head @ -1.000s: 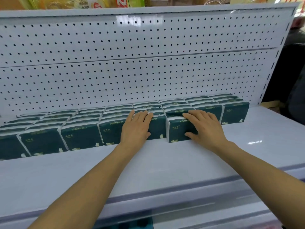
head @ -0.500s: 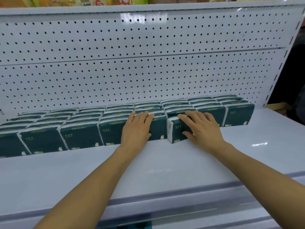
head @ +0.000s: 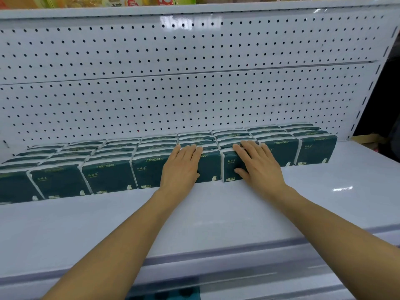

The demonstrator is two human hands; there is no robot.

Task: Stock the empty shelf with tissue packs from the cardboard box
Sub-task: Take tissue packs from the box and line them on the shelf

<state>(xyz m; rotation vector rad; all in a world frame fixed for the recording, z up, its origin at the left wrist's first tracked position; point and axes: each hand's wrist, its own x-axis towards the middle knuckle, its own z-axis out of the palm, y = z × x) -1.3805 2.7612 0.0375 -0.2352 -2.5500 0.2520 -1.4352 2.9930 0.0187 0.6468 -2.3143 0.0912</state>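
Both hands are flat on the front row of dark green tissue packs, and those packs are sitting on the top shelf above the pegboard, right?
Not quite. The left hand and right hand do lie flat on the front row of dark green tissue packs, but the head view shows the packs on the white shelf below the pegboard, against its base, not above it.

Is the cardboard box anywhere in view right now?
No, only the white metal shelf, dark green tissue packs and both hands on the front row show.
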